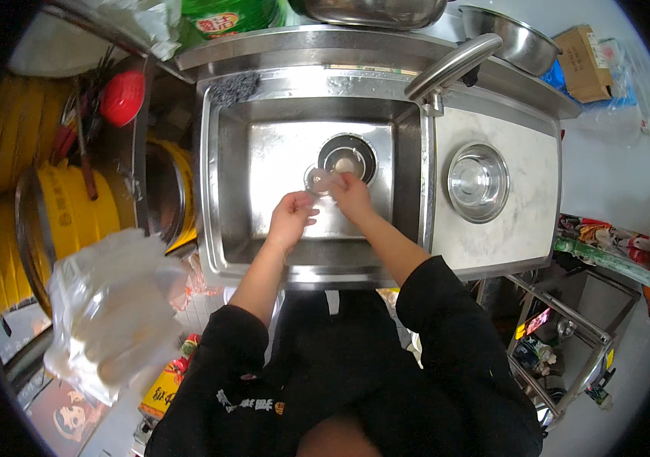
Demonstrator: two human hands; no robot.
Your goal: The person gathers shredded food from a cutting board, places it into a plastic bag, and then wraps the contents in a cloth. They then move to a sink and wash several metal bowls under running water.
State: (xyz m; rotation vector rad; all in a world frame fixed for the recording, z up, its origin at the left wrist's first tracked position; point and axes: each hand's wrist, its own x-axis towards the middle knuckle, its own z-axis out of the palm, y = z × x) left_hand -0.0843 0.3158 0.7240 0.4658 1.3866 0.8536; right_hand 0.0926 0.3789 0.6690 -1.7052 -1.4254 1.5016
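My right hand grips a small, pale translucent piece between thumb and fingers, above the stainless steel sink basin. What the piece is, I cannot tell. Beside it on the left, my left hand is held with its fingers loosely apart and nothing in them. Just beyond my right hand, a round metal bowl rests on the basin floor with something pale inside. A smaller round rim shows under the piece, partly hidden.
A steel faucet arches over the basin's back right corner. On the white board at the right stands a metal bowl. A dark mesh scourer lies at the back left corner. Behind the sink is another metal bowl.
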